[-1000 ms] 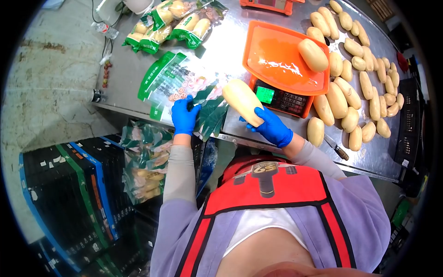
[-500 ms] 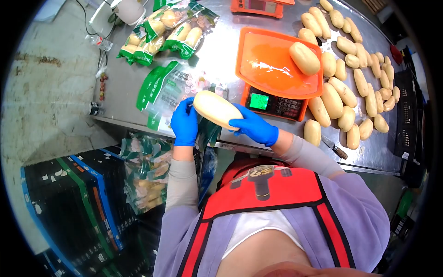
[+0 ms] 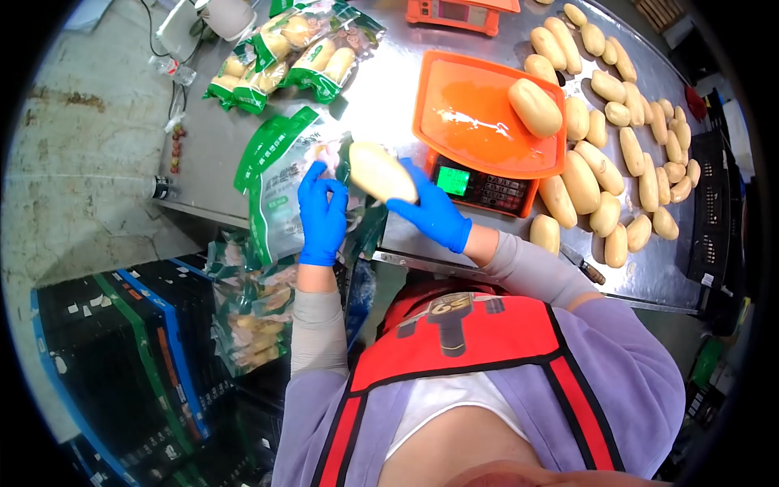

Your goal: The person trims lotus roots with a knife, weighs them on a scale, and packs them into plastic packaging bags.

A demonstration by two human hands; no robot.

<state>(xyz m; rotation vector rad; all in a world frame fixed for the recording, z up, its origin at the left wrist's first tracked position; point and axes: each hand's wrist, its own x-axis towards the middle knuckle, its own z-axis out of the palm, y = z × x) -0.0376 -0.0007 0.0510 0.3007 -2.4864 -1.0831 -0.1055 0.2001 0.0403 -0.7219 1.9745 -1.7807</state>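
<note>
Root (image 3: 381, 173) held at bag (image 3: 280, 191)

Right hand (image 3: 434, 211): fingers closed round one root, left of the near scale (image 3: 462, 154); whether its far end enters the bag cannot be told. Left hand (image 3: 322, 213): fingers pinched on the bag, contact partly hidden. Scales: two; far scale (image 3: 458, 16) cut off. Near scale: one second root (image 3: 535, 108); display (image 3: 453, 179) green, digits illegible. Bag lettering unreadable.

Blue gloves (image 3: 442, 221), lilac sleeves (image 3: 625, 349), red apron (image 3: 495, 345).

From my end the red apron (image 3: 487, 345)'s badge (image 3: 451, 305) reads maybe "59"; clear bag (image 3: 284, 195) lettering and scale display (image 3: 452, 180) digits are too blurry, lol.
</note>
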